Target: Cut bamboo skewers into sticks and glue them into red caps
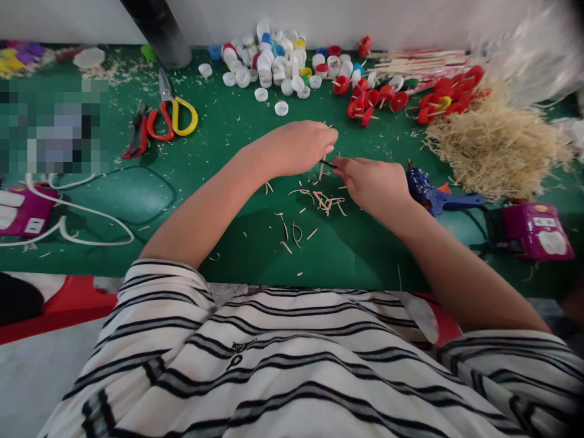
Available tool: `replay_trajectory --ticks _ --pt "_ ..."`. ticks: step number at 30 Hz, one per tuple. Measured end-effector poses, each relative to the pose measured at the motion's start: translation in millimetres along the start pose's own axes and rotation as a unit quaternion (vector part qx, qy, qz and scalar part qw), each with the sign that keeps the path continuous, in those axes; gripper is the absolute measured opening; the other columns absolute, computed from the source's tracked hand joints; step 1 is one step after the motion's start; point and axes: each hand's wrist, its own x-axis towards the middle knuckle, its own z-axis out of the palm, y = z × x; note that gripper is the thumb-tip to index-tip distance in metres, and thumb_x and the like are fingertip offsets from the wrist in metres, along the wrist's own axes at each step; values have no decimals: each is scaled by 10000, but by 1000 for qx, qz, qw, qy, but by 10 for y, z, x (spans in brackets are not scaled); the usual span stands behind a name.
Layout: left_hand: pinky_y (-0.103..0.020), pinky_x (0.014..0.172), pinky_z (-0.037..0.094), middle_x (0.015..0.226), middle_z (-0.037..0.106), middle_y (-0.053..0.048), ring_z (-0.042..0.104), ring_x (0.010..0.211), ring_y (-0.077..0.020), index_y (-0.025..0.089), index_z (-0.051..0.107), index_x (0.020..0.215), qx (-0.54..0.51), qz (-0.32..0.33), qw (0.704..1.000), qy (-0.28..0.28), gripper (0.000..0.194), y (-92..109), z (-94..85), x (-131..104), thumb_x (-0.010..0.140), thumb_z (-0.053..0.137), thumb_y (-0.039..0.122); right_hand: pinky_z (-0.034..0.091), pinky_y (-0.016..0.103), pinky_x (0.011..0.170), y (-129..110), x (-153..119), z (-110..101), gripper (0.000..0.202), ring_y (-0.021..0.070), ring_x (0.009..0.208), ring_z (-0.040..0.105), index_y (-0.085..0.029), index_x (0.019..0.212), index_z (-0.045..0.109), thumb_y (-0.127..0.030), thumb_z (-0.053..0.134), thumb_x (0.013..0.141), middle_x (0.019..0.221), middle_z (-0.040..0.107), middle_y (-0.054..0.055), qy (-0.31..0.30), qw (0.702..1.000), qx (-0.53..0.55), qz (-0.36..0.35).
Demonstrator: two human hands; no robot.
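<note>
My left hand (306,146) is closed, fingers curled down and away from the camera, so what it grips is hidden. Just to its right, my right hand (375,185) pinches a thin dark blade-like tool (327,163) whose tip reaches towards my left fingers. A short pale wood sliver (322,171) shows beneath that tip; whether a hand holds it I cannot tell. Thin curled wood shavings (326,202) lie in a loose pile on the green tabletop (246,243) below both hands, with several more scattered nearer to me.
Bottle caps (274,64) are heaped at the back, beside red caps with sticks (365,103). Scissors (173,112) and red-handled cutters (137,134) lie left. To the right are a blue glue gun (433,191), a straw-like shavings heap (497,146) and a purple box (538,231).
</note>
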Motion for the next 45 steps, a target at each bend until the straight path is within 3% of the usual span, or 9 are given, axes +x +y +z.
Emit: replay_trajectory --ticks 8,19,27,38,45 --pt "-396 852 450 1152 755 -156 695 1036 -291 197 742 1176 -2 1 1000 13 386 -47 43 19 1100 396 350 399 345 668 4 -31 78 527 281 1033 760 -251 1538 659 -407 350 1141 1303 818 117 -3 1000 12 1" --pt "-438 875 455 1015 755 -147 687 1043 -327 224 749 1141 -16 0 1000 24 392 -110 63 30 1092 411 417 265 351 608 -39 -92 61 527 261 999 768 -233 1536 639 -379 304 1157 1251 830 116 -36 999 -27 -15" --pt "-407 858 440 1128 740 -153 676 1039 -299 186 728 1169 4 -10 1000 5 362 -69 28 18 1093 400 319 282 355 622 -47 -122 68 558 270 984 760 -229 1581 610 -391 280 1162 1259 823 130 -50 998 -37 -16" --pt "-381 803 424 1100 747 -140 668 968 -272 200 734 1167 8 -23 1000 -1 390 -108 6 -8 1093 383 354 257 354 603 -45 -145 50 564 254 928 753 -250 1598 593 -380 268 1155 1238 826 125 -56 996 -55 -35" --pt "-386 888 449 1094 724 -130 671 1022 -278 186 713 1159 -14 -28 1000 -1 375 -110 8 -16 1096 389 364 317 357 646 -50 -215 38 590 255 874 731 -276 1681 517 -359 271 1151 1178 821 132 -72 994 -68 -41"
